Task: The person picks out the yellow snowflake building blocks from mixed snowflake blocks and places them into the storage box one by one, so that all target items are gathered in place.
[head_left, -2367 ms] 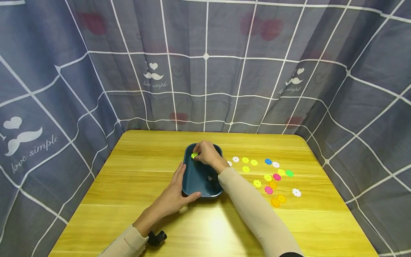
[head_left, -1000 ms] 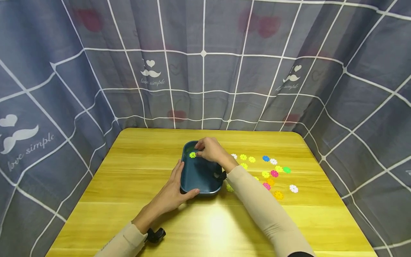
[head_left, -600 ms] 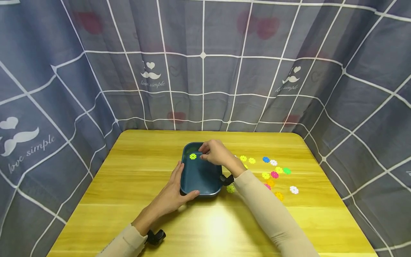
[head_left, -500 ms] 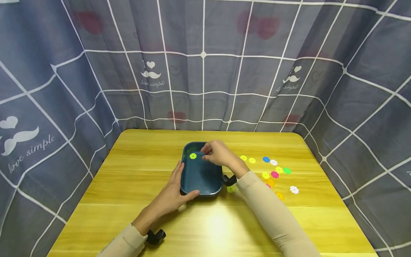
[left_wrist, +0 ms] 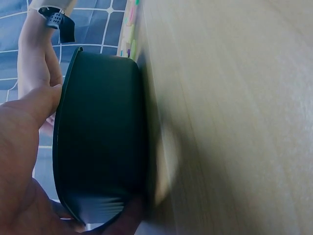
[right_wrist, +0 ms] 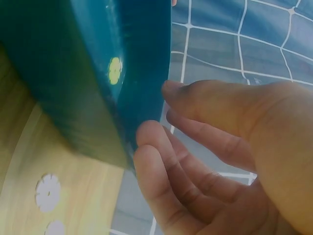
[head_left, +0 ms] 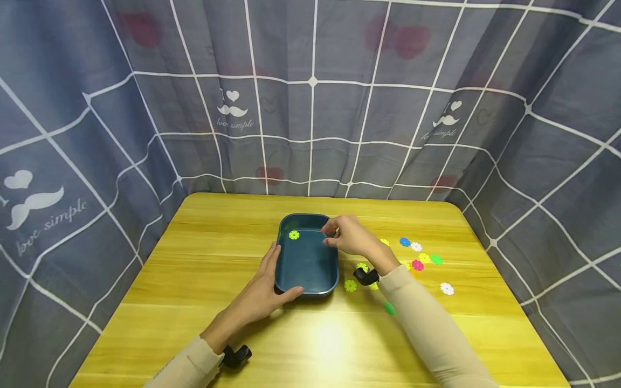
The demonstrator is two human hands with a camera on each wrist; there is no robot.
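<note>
A dark blue-green plastic tray (head_left: 310, 264) rests on the wooden table, with a single yellow flower-shaped disc (head_left: 294, 235) lying inside near its far left corner. My left hand (head_left: 257, 302) holds the tray at its near left corner, thumb over the near rim and fingers along the left side. In the left wrist view the tray wall (left_wrist: 102, 132) fills the space beside that hand. My right hand (head_left: 351, 237) hovers at the tray's right rim, fingers loosely bent. The right wrist view shows a gap between its thumb (right_wrist: 195, 98) and fingertips, with nothing between them.
To the right of the tray several flower discs lie scattered: yellow (head_left: 350, 285), blue (head_left: 405, 242), pink (head_left: 418, 265), white (head_left: 447, 289) and green (head_left: 390, 308). The right forearm hides some of them. A checked curtain (head_left: 286, 113) hangs behind the table (head_left: 208, 242).
My right hand has let go of the yellow flower disc, which stays in the tray, and has moved right to the tray's right rim. The left hand has kept its place.
</note>
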